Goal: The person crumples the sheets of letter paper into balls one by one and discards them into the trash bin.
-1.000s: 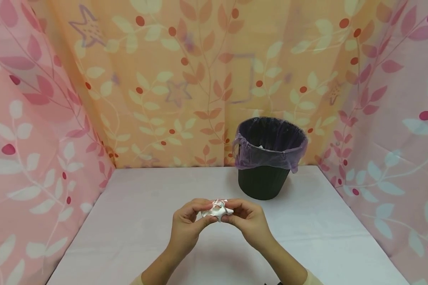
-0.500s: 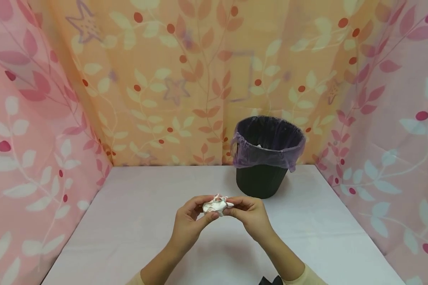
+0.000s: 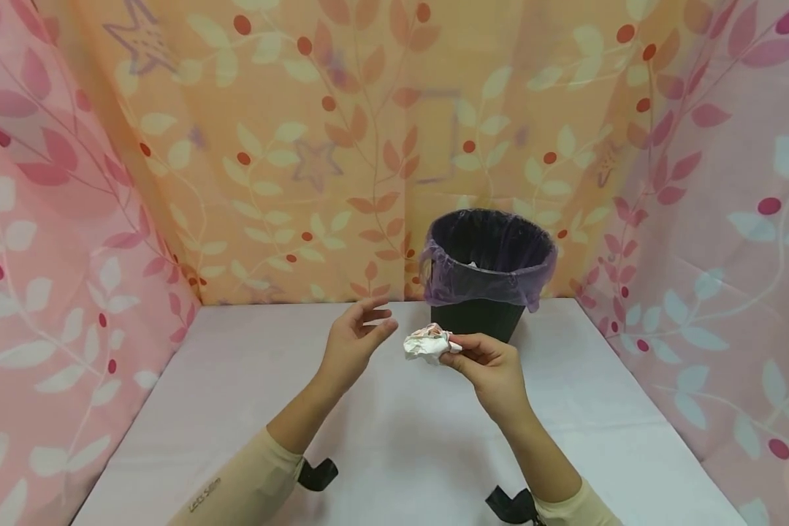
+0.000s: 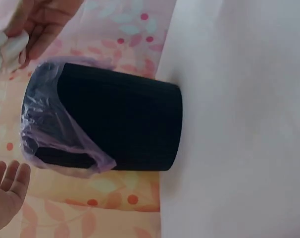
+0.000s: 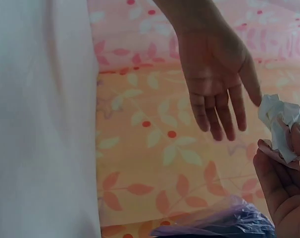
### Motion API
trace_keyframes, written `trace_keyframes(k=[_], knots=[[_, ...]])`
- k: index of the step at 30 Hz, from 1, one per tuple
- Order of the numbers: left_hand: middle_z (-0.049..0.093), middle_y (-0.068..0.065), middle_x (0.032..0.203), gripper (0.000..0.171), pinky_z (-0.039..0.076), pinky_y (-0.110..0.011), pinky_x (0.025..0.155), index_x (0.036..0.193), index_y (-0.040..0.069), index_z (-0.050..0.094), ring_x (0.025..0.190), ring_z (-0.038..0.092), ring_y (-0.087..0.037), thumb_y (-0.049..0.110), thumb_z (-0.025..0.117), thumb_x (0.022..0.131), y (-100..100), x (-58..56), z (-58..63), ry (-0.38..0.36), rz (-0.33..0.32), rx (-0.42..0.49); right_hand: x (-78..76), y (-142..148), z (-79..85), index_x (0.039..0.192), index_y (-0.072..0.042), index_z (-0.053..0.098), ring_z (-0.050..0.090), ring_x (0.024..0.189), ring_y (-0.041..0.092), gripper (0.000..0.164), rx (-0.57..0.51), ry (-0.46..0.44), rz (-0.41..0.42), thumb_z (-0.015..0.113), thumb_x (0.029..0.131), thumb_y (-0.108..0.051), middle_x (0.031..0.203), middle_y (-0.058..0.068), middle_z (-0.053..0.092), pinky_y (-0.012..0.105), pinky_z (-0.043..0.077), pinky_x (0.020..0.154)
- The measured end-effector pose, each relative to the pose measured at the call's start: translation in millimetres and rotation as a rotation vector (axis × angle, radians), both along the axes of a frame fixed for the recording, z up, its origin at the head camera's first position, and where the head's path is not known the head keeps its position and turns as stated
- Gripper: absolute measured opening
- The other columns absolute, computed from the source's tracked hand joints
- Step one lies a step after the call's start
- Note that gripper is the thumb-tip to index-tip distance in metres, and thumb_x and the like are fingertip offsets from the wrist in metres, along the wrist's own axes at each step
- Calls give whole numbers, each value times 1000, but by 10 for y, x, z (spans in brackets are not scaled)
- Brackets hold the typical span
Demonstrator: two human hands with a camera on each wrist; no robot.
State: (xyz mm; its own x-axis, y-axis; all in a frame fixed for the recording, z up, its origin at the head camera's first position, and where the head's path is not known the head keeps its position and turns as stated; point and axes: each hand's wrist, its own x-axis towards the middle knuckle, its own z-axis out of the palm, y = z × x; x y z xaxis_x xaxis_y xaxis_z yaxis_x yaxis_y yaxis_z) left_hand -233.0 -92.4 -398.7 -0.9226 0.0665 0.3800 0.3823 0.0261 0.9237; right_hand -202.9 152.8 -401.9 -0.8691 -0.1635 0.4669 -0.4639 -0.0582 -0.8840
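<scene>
A crumpled piece of white paper (image 3: 427, 343) with reddish marks is pinched between the thumb and fingers of my right hand (image 3: 489, 369), in front of the bin. To its left, my left hand (image 3: 351, 343) is apart from the paper, its fingers loosely extended and holding nothing. In the right wrist view the left hand (image 5: 214, 74) shows its palm with straight fingers, and the crumpled paper (image 5: 283, 129) sits in the right hand's grip. The left wrist view has the paper (image 4: 9, 49) at its upper left corner.
A black bin (image 3: 473, 318) with a purple plastic liner (image 3: 486, 288) stands at the back right of the white-covered table (image 3: 250, 380). Something small and white (image 3: 473, 264) shows inside it. Patterned curtains (image 3: 269, 146) enclose the table at the back and both sides.
Both hands held the paper before; the left hand has let go and moved left and forward. The right hand has moved the paper forward and right, nearer the bin.
</scene>
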Motion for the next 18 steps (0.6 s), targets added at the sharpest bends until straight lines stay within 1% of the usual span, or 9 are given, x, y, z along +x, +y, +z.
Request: trace_keyframes(k=[5, 7, 11, 15, 18], knots=[[66, -10, 127, 51, 59, -40, 93, 137, 17, 63, 110, 68, -30, 34, 79, 92, 121, -345, 163, -11, 46, -106, -30, 75, 34, 115, 14, 69, 75, 95, 15, 31, -20, 9, -17, 76, 85, 8, 105, 1, 77, 31, 61, 85], [64, -10, 130, 54, 58, -44, 94, 138, 16, 62, 113, 66, -31, 37, 79, 91, 182, -480, 218, -14, 57, -138, -37, 103, 36, 116, 15, 69, 75, 95, 14, 32, -21, 10, -31, 76, 85, 9, 105, 1, 77, 30, 61, 84], [58, -10, 140, 61, 55, -46, 100, 141, 15, 59, 122, 61, -32, 42, 79, 90, 315, -739, 324, 12, 81, -214, -49, 149, 43, 118, 15, 68, 74, 96, 14, 33, -34, 5, -48, 75, 87, 8, 108, 0, 77, 29, 61, 85], [54, -13, 148, 74, 53, -47, 103, 148, 15, 53, 128, 58, -34, 46, 80, 88, 444, -931, 432, 15, 87, -283, -54, 173, 74, 120, 16, 67, 74, 96, 13, 33, -37, 7, -67, 74, 88, 8, 109, -1, 77, 28, 60, 86], [49, -13, 152, 81, 50, -51, 108, 153, 15, 47, 134, 53, -35, 47, 81, 87, 531, -1053, 488, 35, 63, -322, -59, 186, 104, 119, 15, 67, 74, 96, 12, 33, -33, 14, -88, 74, 88, 7, 109, -1, 77, 27, 60, 85]])
